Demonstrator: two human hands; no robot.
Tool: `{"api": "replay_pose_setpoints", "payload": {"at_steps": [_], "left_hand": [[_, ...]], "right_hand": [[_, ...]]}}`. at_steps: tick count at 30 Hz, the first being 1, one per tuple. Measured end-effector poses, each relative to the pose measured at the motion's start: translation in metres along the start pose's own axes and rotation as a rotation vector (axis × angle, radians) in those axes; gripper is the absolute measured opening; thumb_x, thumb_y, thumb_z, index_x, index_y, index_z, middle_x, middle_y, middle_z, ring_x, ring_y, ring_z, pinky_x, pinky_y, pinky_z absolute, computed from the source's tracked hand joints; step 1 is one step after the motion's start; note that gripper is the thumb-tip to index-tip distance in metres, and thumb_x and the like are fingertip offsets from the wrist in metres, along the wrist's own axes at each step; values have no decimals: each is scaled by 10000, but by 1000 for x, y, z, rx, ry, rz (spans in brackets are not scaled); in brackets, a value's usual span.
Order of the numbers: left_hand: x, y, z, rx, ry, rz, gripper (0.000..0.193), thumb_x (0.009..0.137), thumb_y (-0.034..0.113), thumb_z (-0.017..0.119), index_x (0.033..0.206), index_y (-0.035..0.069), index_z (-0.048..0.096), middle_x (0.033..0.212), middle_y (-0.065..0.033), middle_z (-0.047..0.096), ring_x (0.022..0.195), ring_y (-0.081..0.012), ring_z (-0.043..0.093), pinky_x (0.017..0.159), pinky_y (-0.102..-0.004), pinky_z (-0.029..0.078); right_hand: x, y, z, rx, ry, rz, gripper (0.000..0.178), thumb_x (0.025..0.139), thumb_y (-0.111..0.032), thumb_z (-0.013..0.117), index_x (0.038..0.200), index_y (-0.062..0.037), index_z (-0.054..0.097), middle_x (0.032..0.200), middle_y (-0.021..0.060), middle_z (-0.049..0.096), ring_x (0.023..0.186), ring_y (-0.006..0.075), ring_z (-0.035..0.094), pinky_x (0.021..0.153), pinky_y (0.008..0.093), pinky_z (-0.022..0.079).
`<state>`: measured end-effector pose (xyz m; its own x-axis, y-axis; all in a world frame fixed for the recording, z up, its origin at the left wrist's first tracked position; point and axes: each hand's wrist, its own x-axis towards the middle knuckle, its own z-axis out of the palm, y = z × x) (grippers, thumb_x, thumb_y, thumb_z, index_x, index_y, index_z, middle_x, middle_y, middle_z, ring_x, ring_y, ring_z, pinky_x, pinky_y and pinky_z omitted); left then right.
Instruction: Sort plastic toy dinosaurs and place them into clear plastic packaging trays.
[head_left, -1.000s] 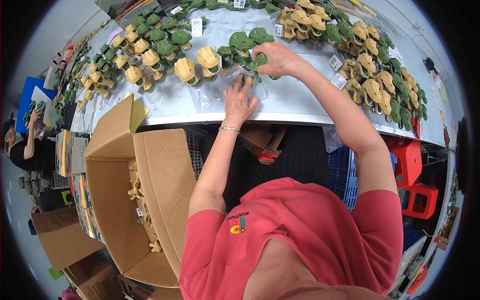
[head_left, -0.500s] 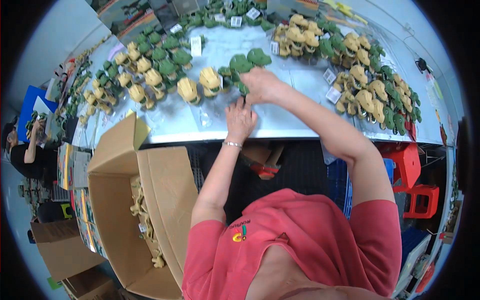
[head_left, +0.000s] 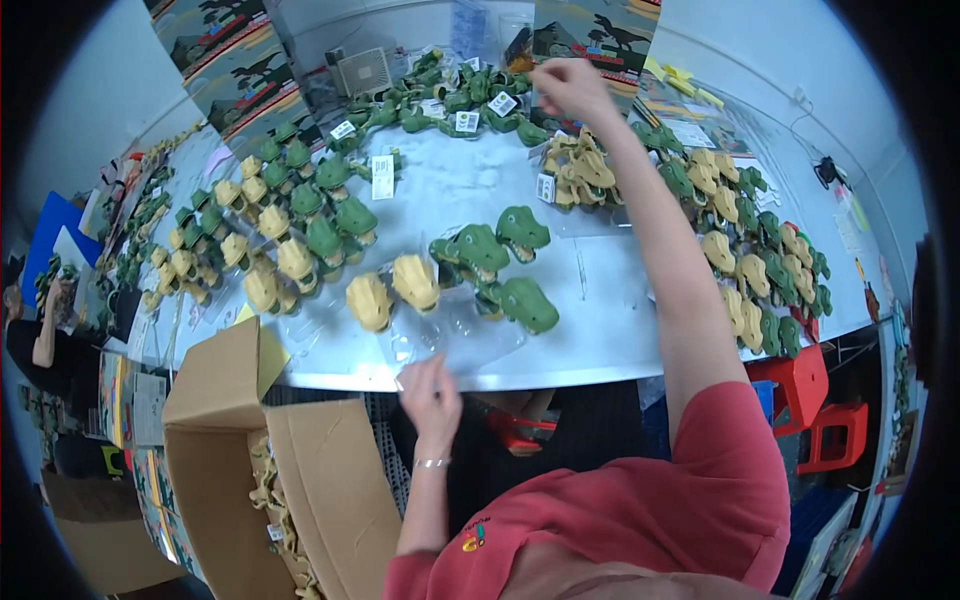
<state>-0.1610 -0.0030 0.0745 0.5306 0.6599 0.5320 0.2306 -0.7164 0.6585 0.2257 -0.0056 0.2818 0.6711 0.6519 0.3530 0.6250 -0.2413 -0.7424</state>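
My right hand [head_left: 575,92] reaches out to the far side, above the right end of a pile of green dinosaur toys [head_left: 455,95]. Its fingers are bent and apart, and nothing shows in them. At the near table edge my left hand [head_left: 432,398] is slightly blurred, fingers loosely parted and no toy in them. Just beyond it lies a clear plastic tray [head_left: 455,330]. Around that tray are two cream dinosaur heads [head_left: 413,283] and three green dinosaur heads [head_left: 527,305], their eyes and teeth visible.
Rows of cream and green dinosaurs [head_left: 297,262] stand on the left; another group [head_left: 752,275] fills the right. An open cardboard box [head_left: 335,480] with cream toys sits below the table's left. Printed boxes [head_left: 600,40] stand behind. Red stools [head_left: 835,440] are lower right. Another person works far left.
My right hand has left the green heads by the tray and moved far forward. My left hand has drawn back toward me and left. The camera view has tilted up.
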Motion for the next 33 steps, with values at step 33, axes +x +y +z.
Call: {"api": "replay_pose_setpoints", "payload": {"at_steps": [33], "left_hand": [[-2, -70, -49, 0, 209, -269, 229, 803, 23, 555, 1027, -15, 589, 1010, -159, 558, 995, -323, 506, 882, -391, 388]], "right_hand": [[27, 50, 34, 946, -150, 295, 373, 796, -298, 554, 1104, -88, 550, 1048, 124, 573, 916, 268, 590, 751, 382, 498]]}}
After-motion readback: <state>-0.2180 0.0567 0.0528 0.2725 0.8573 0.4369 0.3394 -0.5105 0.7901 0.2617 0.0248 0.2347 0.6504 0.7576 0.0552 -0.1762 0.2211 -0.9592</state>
